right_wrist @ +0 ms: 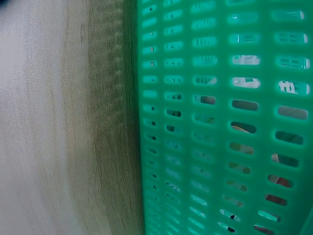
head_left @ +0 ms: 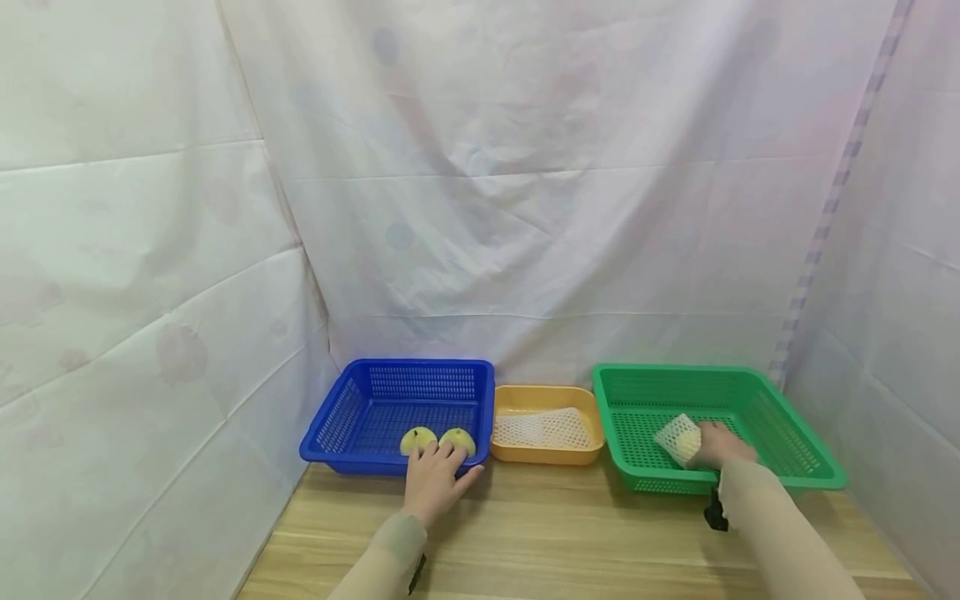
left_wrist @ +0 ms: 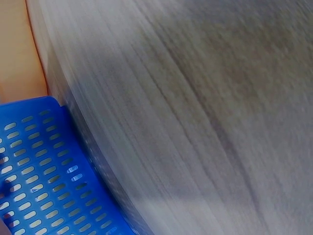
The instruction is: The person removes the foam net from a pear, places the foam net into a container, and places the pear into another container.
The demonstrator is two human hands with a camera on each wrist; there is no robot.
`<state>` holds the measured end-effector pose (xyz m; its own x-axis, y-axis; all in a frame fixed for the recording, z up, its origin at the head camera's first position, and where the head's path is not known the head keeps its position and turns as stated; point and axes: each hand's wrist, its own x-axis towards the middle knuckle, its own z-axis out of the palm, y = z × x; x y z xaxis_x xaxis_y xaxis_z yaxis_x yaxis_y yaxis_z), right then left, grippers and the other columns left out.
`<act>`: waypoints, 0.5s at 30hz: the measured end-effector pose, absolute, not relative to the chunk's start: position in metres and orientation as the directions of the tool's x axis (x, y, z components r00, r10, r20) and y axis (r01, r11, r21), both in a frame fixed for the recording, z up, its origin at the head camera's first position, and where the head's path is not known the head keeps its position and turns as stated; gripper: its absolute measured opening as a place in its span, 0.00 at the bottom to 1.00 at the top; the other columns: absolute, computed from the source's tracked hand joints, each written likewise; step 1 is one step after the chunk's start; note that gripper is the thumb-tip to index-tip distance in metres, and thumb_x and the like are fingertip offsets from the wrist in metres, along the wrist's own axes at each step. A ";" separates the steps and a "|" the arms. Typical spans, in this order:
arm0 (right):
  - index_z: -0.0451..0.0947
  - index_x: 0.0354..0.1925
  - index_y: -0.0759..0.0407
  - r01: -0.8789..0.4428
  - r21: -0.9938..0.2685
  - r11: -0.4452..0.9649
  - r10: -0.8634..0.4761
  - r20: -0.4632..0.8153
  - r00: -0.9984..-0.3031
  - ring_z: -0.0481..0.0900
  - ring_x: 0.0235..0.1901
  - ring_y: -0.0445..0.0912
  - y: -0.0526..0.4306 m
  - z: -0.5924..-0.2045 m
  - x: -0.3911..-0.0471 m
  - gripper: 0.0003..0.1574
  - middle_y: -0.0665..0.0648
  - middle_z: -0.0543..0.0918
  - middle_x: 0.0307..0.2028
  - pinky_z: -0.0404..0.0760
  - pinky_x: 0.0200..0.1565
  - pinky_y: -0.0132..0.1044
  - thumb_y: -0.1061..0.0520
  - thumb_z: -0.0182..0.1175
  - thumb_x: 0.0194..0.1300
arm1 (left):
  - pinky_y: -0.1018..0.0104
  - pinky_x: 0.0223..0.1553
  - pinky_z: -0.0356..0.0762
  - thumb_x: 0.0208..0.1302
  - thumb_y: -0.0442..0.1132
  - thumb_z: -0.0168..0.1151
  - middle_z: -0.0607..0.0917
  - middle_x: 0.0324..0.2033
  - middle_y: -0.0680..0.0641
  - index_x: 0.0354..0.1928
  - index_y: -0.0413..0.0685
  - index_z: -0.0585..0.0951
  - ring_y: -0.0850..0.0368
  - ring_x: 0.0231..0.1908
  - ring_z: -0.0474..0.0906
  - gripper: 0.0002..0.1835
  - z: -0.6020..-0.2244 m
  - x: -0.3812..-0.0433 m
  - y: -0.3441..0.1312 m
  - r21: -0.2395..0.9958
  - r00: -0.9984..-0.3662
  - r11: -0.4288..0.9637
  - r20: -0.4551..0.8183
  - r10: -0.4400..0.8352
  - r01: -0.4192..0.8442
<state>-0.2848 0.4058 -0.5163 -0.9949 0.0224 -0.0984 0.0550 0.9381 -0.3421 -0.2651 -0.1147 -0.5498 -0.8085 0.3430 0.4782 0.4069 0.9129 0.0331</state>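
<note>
Two pale yellow pears [head_left: 417,440] lie side by side at the front of the blue basket [head_left: 318,451], one with a dark stem showing. My left hand [head_left: 435,483] reaches over the front rim, its fingertips on or right beside the pears and its thumb spread out to the right. Inside the green basket [head_left: 783,417], my right hand [head_left: 722,446] holds a pear [head_left: 688,443] wrapped in a white foam net [head_left: 672,429]. The net's loose end points up and left. Both wrist views mostly show basket walls and tabletop, so the fingers are largely hidden there.
Between the two baskets stands a shallow yellow-orange tray [head_left: 547,456] with white foam netting [head_left: 543,428] lying in it. All three containers stand on a wood-grain table [head_left: 555,533], close to a white cloth backdrop [head_left: 465,250]. Cloth walls also rise on the left and right.
</note>
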 end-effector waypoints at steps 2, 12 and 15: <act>0.61 0.59 0.78 0.063 -0.349 0.935 0.026 -0.111 -0.993 0.73 0.40 0.64 0.406 -0.516 -0.284 0.56 0.74 0.73 0.44 0.73 0.32 0.59 0.46 0.75 0.45 | 0.52 0.39 0.64 0.61 0.66 0.57 0.77 0.33 0.54 0.37 0.60 0.79 0.52 0.34 0.68 0.19 -0.550 -0.265 -0.115 0.027 -0.799 0.911 0.491 0.347 0.412; 0.59 0.59 0.77 0.078 -0.345 0.935 0.031 -0.139 -0.990 0.74 0.36 0.59 0.407 -0.516 -0.284 0.55 0.69 0.75 0.39 0.72 0.31 0.56 0.46 0.74 0.47 | 0.53 0.37 0.63 0.60 0.65 0.60 0.76 0.32 0.54 0.35 0.60 0.77 0.53 0.33 0.68 0.18 -0.550 -0.265 -0.115 0.018 -0.786 0.910 0.511 0.348 0.414; 0.59 0.59 0.76 0.072 -0.342 0.937 0.028 -0.132 -0.991 0.74 0.35 0.58 0.407 -0.517 -0.285 0.55 0.69 0.75 0.39 0.72 0.30 0.55 0.46 0.74 0.47 | 0.54 0.37 0.63 0.61 0.65 0.60 0.76 0.33 0.54 0.35 0.60 0.77 0.53 0.33 0.67 0.18 -0.549 -0.264 -0.115 0.023 -0.794 0.911 0.500 0.346 0.411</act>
<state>-0.2847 0.4067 -0.5167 -0.9909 0.0281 -0.1319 0.0721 0.9370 -0.3419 -0.2643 -0.1151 -0.5491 -0.7943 0.3455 0.4998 0.4107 0.9115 0.0225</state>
